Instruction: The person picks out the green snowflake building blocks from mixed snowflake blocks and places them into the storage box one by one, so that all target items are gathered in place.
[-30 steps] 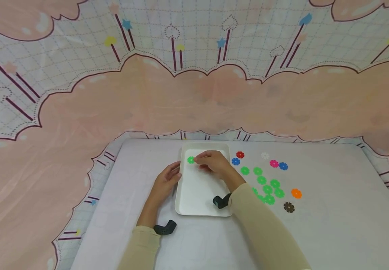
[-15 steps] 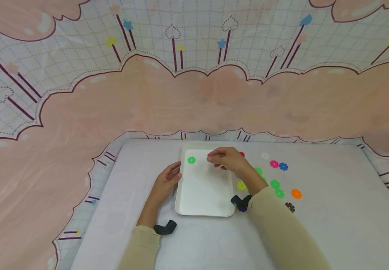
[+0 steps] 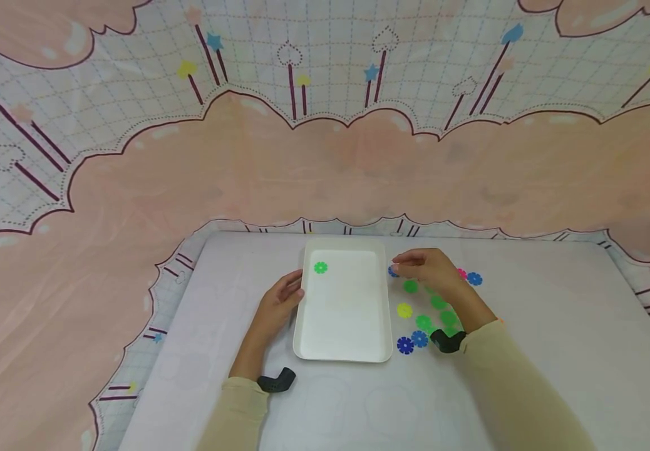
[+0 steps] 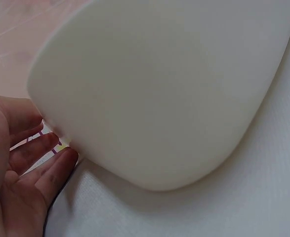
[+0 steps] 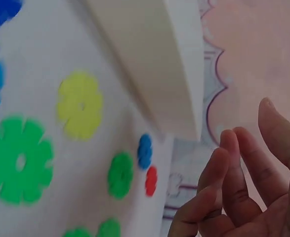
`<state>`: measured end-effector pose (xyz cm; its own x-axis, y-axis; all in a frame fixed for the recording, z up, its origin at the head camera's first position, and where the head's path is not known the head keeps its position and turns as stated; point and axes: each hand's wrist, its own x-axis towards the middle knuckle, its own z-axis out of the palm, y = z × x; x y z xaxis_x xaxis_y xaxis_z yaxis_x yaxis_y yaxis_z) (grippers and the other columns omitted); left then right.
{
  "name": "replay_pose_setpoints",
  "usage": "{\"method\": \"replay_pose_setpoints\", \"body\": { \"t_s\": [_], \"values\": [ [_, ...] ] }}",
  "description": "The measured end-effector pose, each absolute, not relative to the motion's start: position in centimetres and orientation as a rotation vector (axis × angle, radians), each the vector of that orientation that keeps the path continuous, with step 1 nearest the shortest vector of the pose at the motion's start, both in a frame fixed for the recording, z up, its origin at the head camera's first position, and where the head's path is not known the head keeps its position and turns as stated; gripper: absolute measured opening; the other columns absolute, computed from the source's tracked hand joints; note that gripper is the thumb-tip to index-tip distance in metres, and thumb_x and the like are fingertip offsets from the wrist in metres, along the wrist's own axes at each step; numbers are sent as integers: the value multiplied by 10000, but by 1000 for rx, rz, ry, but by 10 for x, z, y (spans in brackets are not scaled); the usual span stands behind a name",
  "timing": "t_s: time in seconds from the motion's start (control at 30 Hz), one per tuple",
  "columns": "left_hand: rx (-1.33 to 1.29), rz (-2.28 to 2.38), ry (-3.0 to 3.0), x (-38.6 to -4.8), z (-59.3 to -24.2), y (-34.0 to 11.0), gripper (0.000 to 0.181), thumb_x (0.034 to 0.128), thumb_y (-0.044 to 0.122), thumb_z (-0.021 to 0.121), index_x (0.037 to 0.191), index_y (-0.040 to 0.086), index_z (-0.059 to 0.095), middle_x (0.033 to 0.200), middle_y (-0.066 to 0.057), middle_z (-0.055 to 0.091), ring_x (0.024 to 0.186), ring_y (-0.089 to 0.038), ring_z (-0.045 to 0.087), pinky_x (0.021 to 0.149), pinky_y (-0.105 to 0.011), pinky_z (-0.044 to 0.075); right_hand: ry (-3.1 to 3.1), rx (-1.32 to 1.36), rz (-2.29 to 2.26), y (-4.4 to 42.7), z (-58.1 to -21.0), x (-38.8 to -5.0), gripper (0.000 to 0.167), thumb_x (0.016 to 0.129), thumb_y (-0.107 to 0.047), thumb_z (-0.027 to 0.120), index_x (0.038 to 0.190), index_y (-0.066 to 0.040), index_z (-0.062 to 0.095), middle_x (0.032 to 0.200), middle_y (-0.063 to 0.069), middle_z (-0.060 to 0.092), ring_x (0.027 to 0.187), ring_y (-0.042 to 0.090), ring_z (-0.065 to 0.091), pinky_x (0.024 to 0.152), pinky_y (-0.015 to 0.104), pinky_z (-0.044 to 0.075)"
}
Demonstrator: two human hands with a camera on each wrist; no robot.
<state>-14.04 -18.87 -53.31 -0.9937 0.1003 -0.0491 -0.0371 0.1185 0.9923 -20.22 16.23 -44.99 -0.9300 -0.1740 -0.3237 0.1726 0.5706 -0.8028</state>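
Observation:
A green notched disc point(image 3: 320, 267) lies near the far left corner inside a white tray point(image 3: 343, 319). My left hand point(image 3: 277, 307) rests at the tray's left side; in the left wrist view its fingertips touch the tray's outer wall point(image 4: 149, 113), fingers loosely bent. Above the scattered discs to the right of the tray hovers my right hand point(image 3: 429, 270). Its thumb stands apart from the fingers in the right wrist view, with nothing held. Close to its fingertips is a blue disc point(image 3: 393, 271), partly covered by the hand. The red disc point(image 5: 150, 181) shows only in the right wrist view.
Right of the tray lie several green discs point(image 3: 423, 323), a yellow disc point(image 3: 404, 311), a dark blue disc point(image 3: 406, 346) and a lighter blue one point(image 3: 419, 339). A pink disc point(image 3: 462, 274) and another blue disc point(image 3: 474, 279) lie beyond the right hand. White cloth point(image 3: 573, 351) covers the table.
My right hand has moved right, from beside the green disc in the tray to over the loose discs, leaving that green disc in place. The left hand stays at the tray's side.

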Motion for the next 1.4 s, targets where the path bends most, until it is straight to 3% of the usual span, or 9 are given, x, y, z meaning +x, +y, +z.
{"method": "replay_pose_setpoints", "body": {
  "t_s": [0.4, 0.8, 0.97, 1.4],
  "values": [
    [83, 2004, 2287, -140, -534, -190, 507, 1019, 140, 630, 1505, 115, 487, 1527, -124, 532, 1430, -273, 503, 1111, -324, 485, 2591, 16, -1097, 198, -470, -202, 430, 927, -419, 742, 1253, -141, 716, 1195, 126, 723, 1110, 311, 621, 966, 476, 540],
    [81, 1997, 2282, -141, -533, -191, 509, 1018, 152, 632, 1505, 117, 488, 1526, -122, 535, 1425, -275, 510, 1144, -464, 454, 2590, 19, -1029, 199, -489, -204, 369, 897, -380, 786, 1196, -167, 752, 1164, 99, 728, 1103, 300, 601, 980, 486, 535],
    [72, 1996, 2279, -140, -533, -191, 508, 1020, 151, 628, 1507, 121, 485, 1532, -125, 528, 1428, -284, 505, 1153, -494, 440, 2576, 52, -989, 196, -491, -206, 387, 840, -393, 838, 1166, -198, 766, 1131, 69, 721, 1085, 290, 577, 925, 461, 517],
    [64, 1981, 2304, -139, -532, -189, 509, 1015, 167, 641, 1501, 134, 495, 1522, -109, 542, 1417, -277, 520, 1143, -488, 453, 2622, 55, -933, 193, -492, -209, 360, 817, -312, 867, 1131, -165, 772, 1061, 64, 720, 1019, 274, 594, 873, 441, 490]
  ]
}}
